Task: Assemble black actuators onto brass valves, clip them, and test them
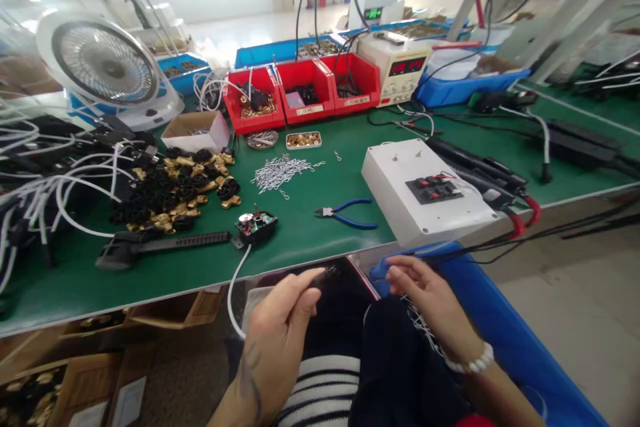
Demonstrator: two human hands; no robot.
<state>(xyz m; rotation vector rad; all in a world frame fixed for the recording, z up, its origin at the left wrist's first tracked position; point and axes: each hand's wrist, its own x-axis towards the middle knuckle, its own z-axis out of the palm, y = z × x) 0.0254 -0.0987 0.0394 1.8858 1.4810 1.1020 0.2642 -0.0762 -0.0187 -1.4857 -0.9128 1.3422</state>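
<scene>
My left hand (285, 313) is closed around a small black part (329, 275), whose dark end sticks out past the fingertips over my lap. A white cable (231, 300) runs down from a black housing with an exposed circuit board (256, 227) at the table's front edge and passes behind my left hand. My right hand (425, 293) hovers to the right of it, apart from the black part, thumb and fingers bent together in a pinch; whatever they hold, if anything, is too small to tell. Blue-handled pliers (347, 213) lie on the green table ahead.
Wire clips (280, 173) lie piled on the table (320, 130), left of a white switch box (425, 193). Black and brass fittings (175, 190) are heaped at left. Red bins (305, 90) and a power supply (397, 67) stand behind. A blue bin (505, 327) is beside my right arm.
</scene>
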